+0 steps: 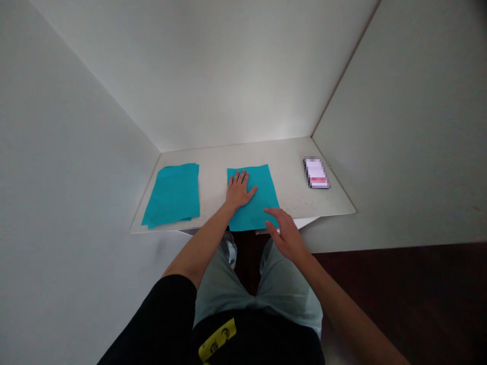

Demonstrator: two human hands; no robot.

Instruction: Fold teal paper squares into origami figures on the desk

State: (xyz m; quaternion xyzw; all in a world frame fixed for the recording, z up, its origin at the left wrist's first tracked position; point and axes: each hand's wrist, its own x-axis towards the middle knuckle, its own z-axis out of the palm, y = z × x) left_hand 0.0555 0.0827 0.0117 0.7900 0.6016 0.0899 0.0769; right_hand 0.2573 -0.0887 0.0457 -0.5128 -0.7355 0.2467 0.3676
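Pressing the teal sheet with the left hand, directly over its left part, and holding the right hand over its front right edge. Lying near the middle of the white shelf, with its front edge along the shelf's front rim. Looking thin, flat and matt, like paper or fine cloth, with a roughly four-sided outline and slightly wavy edges; cannot tell which material. Showing the same teal in the pile at the left end of the shelf, stacked in uneven layers with offset edges and a slanting upper left corner. Seeing a pale, faintly mottled surface on the shelf, against a smooth white back wall. Resting near the shelf's right end, a slim oblong phone with a dark rim and a lit, pixelated screen. Keeping the left hand wide open, palm down, with fingers fanned toward the back of the shelf and thumb out to the right, laid on the sheet without gripping. Holding the right hand open too, with thumb and fingers apart and loosely bent, pointing left across the shelf's front rim; grasping nothing visible, with contact against the sheet impossible to tell.
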